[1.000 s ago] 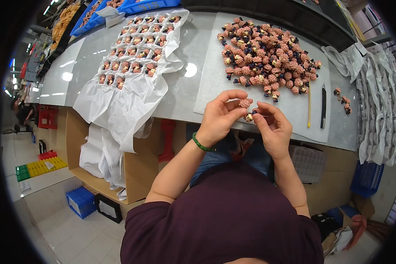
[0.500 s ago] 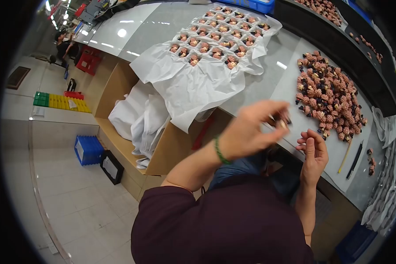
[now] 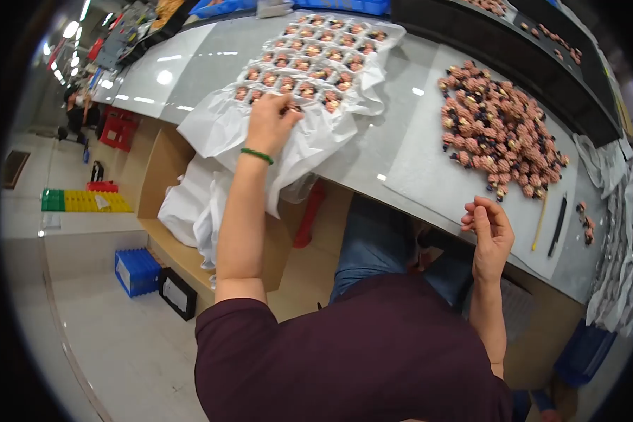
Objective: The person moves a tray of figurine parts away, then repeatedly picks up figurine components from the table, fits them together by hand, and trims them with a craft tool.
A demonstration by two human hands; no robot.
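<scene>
Left hand (image 3: 269,125), grip clamped on a figure (image 3: 295,108), is at the white tray (image 3: 374,77); right hand (image 3: 492,238), grip loosely apart, is near the pile (image 3: 498,126) on the desk (image 3: 390,123)

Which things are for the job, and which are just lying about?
For the job, it seems:
heap of little figures
white paper-lined tray, where the left hand is
white sheet under the heap

Probably just lying about:
blue crate on the floor
black frame beside it
</scene>
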